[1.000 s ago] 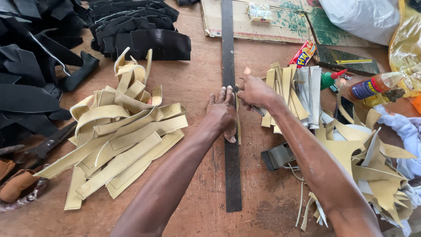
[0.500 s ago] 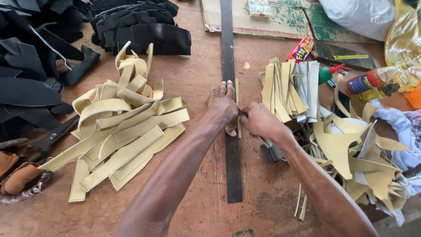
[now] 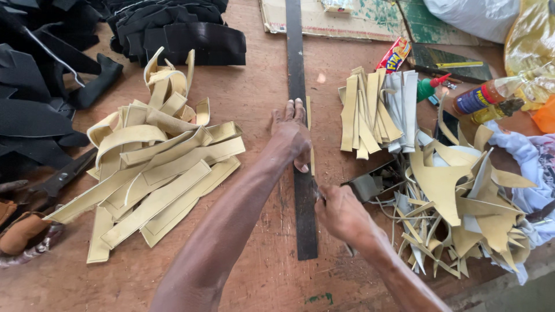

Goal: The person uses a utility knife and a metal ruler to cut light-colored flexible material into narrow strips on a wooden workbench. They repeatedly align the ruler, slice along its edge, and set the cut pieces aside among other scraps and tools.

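On a worn wooden workbench (image 3: 254, 104), seen from above. Far left: heap of black cut pieces (image 3: 40, 98), dark shears (image 3: 60, 179) below them. Next, a loose pile of tan strips (image 3: 156, 173), long and curling, overlapping. Centre: long dark metal straightedge (image 3: 298, 69) running away from the person. Left hand (image 3: 292, 136) lies flat on it, fingers stretched forward and close together, pressing down, gripping nothing. A narrow tan strip (image 3: 310, 115) shows just along the straightedge's right edge, partly hidden under the hand. Right hand (image 3: 341, 214) sits near the lower part of the straightedge, curled tight around a small tool; only a sliver shows at the fist, so cannot tell what kind. Right of that: neat stack of tan and pale strips (image 3: 373, 112), then a tangle of irregular tan offcuts (image 3: 457, 196). Far right: glue-type bottles (image 3: 480, 98), cloth (image 3: 535, 156).

Judgement: well along, with many strips lying cut; the hand is near the strip's near end, so this pass looks almost through. Uncut stock not clearly visible.
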A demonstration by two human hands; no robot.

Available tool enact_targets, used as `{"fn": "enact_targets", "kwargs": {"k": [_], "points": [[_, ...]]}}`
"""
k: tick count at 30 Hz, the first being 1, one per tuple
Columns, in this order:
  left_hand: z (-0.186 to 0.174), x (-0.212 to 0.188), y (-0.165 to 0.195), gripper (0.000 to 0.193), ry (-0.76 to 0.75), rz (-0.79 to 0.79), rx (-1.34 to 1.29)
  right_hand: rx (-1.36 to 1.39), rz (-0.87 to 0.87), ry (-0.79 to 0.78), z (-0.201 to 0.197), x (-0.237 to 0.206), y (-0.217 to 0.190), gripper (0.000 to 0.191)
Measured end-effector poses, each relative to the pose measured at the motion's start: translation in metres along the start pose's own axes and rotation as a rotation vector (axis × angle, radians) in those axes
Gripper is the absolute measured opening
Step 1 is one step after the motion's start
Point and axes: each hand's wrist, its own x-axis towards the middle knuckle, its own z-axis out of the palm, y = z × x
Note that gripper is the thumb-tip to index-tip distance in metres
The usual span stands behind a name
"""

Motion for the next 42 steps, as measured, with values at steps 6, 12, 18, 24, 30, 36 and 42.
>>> {"fn": "enact_targets", "kwargs": {"k": [6,12,18,24,30,36,42], "points": [[0.004,0.000,-0.003,0.148,0.035,0.021,-0.027,0.153,0.257,-0.094,-0.035,0.000,-0.006,0.027],[-0.006,0.000,0.007,0.156,-0.008,-0.032,0.007,0.416,-0.053,0.118,-0.067,0.097,0.014,0.023],[-0.005,-0.003,0.007,0.157,-0.022,-0.026,0.022,0.447,0.011,0.070,-0.083,0.187,0.020,0.025],[-0.003,0.007,0.004,0.160,-0.028,-0.030,0.036,0.374,0.012,0.060,-0.092,0.205,0.011,0.021],[-0.003,0.007,0.004,0.159,-0.032,-0.029,0.032,0.174,0.074,0.001,-0.099,0.212,-0.007,0.025],[0.000,0.004,0.003,0.157,0.000,-0.005,0.018,0.106,-0.041,-0.092,-0.088,0.168,-0.006,0.026],[-0.001,0.004,0.002,0.150,0.014,0.001,-0.019,0.072,0.130,-0.213,-0.058,0.081,0.000,0.024]]}}
